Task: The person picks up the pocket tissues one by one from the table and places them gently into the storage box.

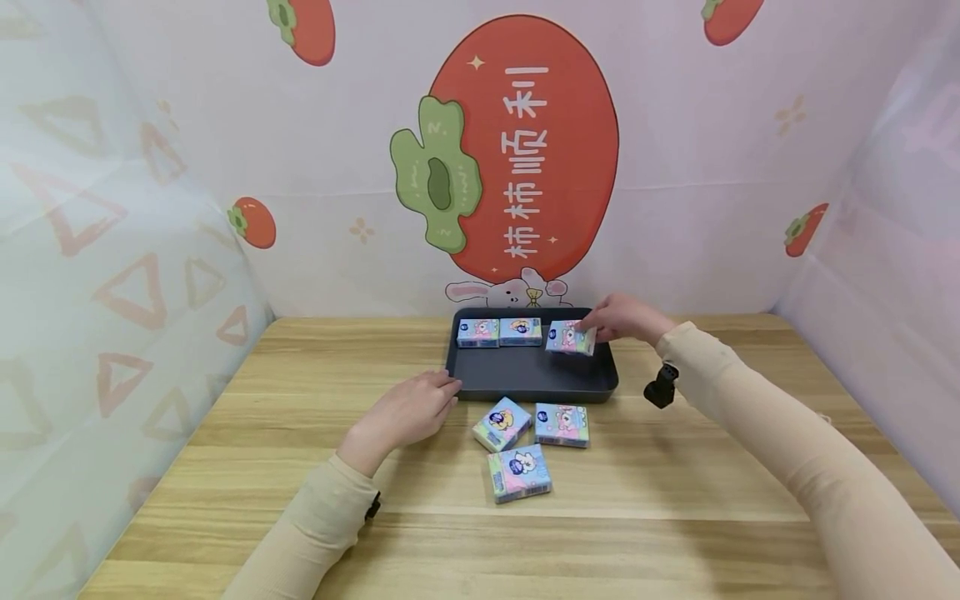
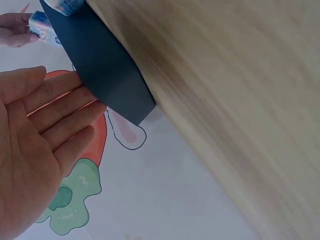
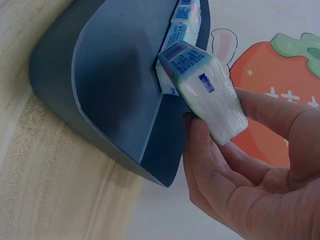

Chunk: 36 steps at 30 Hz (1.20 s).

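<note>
- Right hand (image 1: 622, 318): thumb and fingers clamped on the held pack (image 1: 570, 338), over the far right of the tray (image 1: 502, 372).
- Left hand (image 1: 408, 408): well apart from the right, fingers straight, holding nothing, fingertips at the tray's left wall near its near corner. Contact looks likely.
- Key relation: held pack sits right of the left row pack (image 1: 478, 333) and right row pack (image 1: 521, 332), gap between. Its long axis runs roughly left-right like theirs, a bit skewed; left end faces the row. Right hand is clearly the nearer one.
- Row packs: side by side along the tray's far wall, left of its middle.
- Near side of tray, on the worktop (image 1: 420, 533): far-left loose pack (image 1: 503, 423), turned askew; far-right loose pack (image 1: 562, 425), roughly square to the tray; near loose pack (image 1: 520, 473), closest to the person.
- Behind: backdrop (image 1: 322, 250) with a big fruit print.
- Right wrist view adds: held pack tilted and raised off the tray floor, wrapped end showing. Head view doesn't make that height clear.
- Left wrist view adds: bare left palm, hidden from the head view.
- Only the head view shows all three loose packs.
</note>
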Each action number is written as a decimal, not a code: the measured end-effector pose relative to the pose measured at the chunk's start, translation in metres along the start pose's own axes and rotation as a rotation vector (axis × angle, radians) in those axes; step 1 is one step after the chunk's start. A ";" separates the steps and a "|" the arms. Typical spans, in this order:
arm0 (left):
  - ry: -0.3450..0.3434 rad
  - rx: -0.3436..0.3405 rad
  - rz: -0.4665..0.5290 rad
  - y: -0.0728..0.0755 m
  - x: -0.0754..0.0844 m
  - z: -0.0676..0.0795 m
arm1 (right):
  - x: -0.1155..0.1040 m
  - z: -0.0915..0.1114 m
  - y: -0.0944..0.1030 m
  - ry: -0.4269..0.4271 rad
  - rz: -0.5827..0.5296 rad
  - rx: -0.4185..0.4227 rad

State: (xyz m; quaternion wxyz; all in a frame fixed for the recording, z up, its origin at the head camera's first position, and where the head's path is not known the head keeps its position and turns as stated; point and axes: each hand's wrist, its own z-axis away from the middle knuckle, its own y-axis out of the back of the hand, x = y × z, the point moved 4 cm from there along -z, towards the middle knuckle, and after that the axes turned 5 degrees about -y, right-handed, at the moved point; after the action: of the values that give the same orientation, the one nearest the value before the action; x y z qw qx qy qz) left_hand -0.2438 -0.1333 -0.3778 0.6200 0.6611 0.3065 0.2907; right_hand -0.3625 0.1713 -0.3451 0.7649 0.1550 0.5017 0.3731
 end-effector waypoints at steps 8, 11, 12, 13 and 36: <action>-0.023 0.014 -0.016 0.000 0.000 0.000 | -0.003 -0.009 0.000 -0.017 -0.051 0.008; -0.022 0.015 -0.016 0.000 -0.001 0.000 | -0.004 -0.011 0.000 -0.022 -0.064 0.021; -0.021 0.015 -0.015 0.000 -0.001 -0.001 | -0.004 -0.012 0.001 -0.023 -0.069 0.024; -0.019 0.014 -0.013 -0.001 -0.001 -0.001 | -0.005 -0.012 0.000 -0.022 -0.075 0.025; -0.009 0.004 -0.003 0.000 0.000 0.001 | -0.003 -0.030 0.001 -0.036 -0.086 0.070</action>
State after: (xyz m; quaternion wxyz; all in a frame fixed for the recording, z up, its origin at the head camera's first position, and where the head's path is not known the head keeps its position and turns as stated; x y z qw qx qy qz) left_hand -0.2431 -0.1339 -0.3779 0.6205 0.6631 0.3053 0.2865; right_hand -0.3901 0.1658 -0.3561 0.7831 0.1667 0.5071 0.3191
